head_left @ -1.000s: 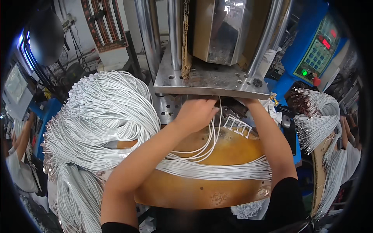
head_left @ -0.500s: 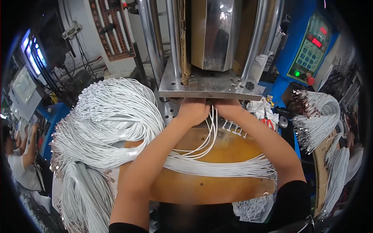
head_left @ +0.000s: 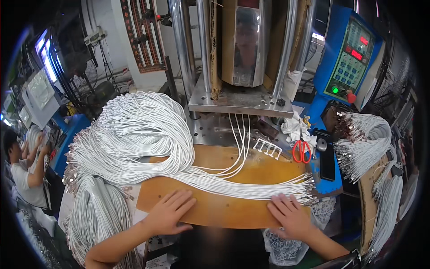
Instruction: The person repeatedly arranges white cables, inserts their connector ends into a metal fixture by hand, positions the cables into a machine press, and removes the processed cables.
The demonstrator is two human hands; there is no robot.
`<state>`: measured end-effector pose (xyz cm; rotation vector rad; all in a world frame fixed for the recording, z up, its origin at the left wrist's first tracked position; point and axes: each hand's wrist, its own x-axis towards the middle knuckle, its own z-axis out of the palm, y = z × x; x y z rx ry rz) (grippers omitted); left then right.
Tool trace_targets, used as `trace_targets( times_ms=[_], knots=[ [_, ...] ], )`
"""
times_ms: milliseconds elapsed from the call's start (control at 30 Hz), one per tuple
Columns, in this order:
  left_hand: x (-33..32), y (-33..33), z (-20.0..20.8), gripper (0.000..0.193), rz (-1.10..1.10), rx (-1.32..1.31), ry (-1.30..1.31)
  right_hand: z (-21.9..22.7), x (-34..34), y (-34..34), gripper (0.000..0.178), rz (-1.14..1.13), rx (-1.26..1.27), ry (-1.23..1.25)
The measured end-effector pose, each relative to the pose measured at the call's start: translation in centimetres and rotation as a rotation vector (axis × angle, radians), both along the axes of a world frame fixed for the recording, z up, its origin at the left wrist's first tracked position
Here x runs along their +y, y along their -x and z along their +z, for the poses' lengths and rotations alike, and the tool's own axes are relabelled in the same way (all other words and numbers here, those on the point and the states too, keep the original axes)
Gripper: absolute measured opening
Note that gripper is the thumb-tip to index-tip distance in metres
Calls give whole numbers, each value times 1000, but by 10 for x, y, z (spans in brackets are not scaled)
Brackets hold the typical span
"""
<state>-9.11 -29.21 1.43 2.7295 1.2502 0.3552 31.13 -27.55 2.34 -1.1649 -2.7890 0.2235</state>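
My left hand (head_left: 171, 212) lies flat, fingers spread, on the front left of the amber-brown work board (head_left: 215, 210). Toward the board's right end, my right hand (head_left: 289, 216) rests with outstretched fingers, its fingertips at the near edge of a bundle of white cables (head_left: 251, 190). That bundle runs across the board, its bare tips fanned out at the right. Several separate white cables (head_left: 244, 143) lead up under the steel press plate (head_left: 237, 106), where their ends are hidden. A small white plastic frame-like piece (head_left: 267, 148) lies just in front of the press.
A big coil of white cables (head_left: 143, 139) fills the left. Red-handled scissors (head_left: 302, 151), a phone (head_left: 327, 163) and crumpled white paper (head_left: 295, 127) lie at the right. More cables (head_left: 367, 139) hang beyond. A blue control box (head_left: 349, 58) stands upper right; a co-worker (head_left: 27, 170) sits far left.
Both hands have come out from under the press plate, back toward me, and now lie apart on the board. The separate cables stay under the plate. The view has shifted slightly.
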Motion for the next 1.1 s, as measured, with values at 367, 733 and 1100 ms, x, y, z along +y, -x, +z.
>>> trace_targets(
  times_ms=[367, 733, 1100],
  knots=[
    [-9, 4, -16, 66, 124, 229, -91, -20, 0, -3, 70, -64, -149, -145],
    [-15, 9, -14, 65, 103, 262, -142, -13, -4, 3, 68, -74, -67, -111],
    [71, -145, 6, 39, -167, -242, -109, -11, 190, 32, 21, -355, 443, -191]
  ],
)
